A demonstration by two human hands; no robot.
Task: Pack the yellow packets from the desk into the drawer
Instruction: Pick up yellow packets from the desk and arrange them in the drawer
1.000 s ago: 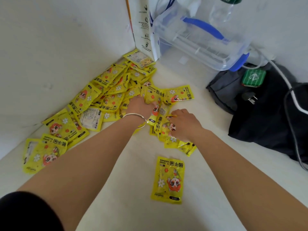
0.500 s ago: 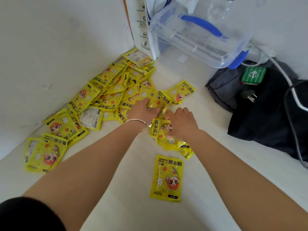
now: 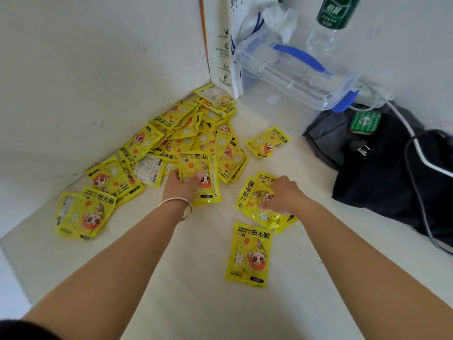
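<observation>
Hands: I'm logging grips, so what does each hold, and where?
Left hand grips one yellow packet by its left side; right hand grips a small stack of packets at its right side.

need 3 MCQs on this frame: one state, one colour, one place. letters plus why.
1. The left hand: A flat, holding nothing; B grips a yellow packet; C curled, empty.
2. Label colour on the bottle: A red; B green; C blue.
3. The single flat packet lies: A left of the left hand; B beyond both hands; C nearer the camera than the right hand and its stack.

1 B, its fingers curl round the packet's lower part.
2 B, the label is dark green with white print.
3 C, it lies alone below the stack in the head view.
</observation>
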